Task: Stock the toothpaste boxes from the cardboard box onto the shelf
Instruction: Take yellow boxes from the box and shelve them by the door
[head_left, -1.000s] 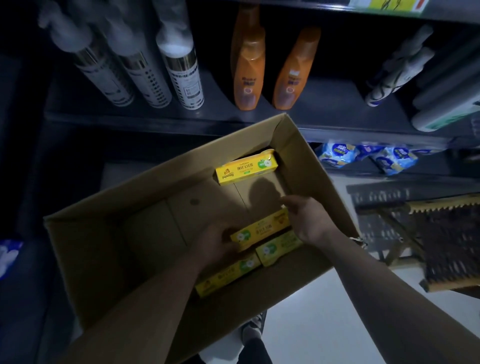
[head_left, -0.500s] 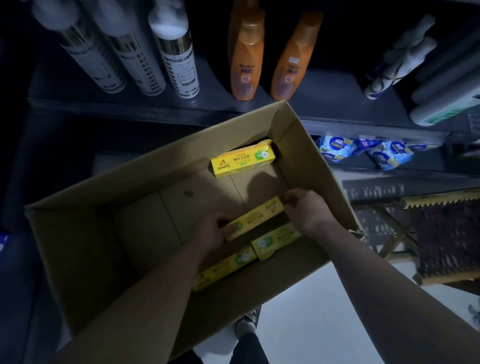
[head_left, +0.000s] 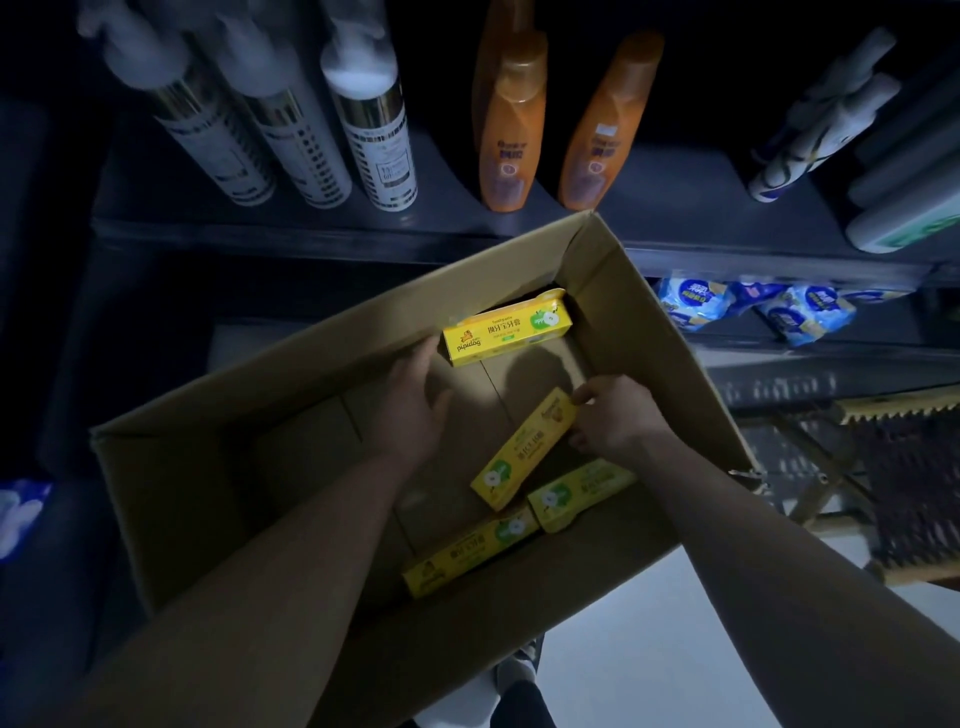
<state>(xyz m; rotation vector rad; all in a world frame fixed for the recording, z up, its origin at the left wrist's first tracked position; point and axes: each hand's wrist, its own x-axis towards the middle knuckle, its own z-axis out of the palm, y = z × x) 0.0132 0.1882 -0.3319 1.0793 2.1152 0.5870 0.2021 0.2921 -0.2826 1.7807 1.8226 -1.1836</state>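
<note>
An open cardboard box (head_left: 670, 332) sits below the shelf (head_left: 311, 228) and holds several yellow toothpaste boxes. One toothpaste box (head_left: 506, 330) lies at the far end of the carton. My left hand (head_left: 413, 402) reaches toward it with relaxed fingers, its fingertips at that box's left end, holding nothing. My right hand (head_left: 615, 415) pinches the upper end of a tilted toothpaste box (head_left: 522, 452). Two more toothpaste boxes (head_left: 579, 493) (head_left: 470, 556) lie along the near wall.
The shelf carries white pump bottles (head_left: 363, 119), orange bottles (head_left: 511, 130) and white tubes (head_left: 810, 135). Blue packets (head_left: 800, 312) lie on a lower shelf at right. A folding stool and a brush (head_left: 893, 467) stand on the floor at right.
My left hand let go of the middle toothpaste box and moved up toward the far box. My right hand keeps the middle box, which has swung to a steeper tilt.
</note>
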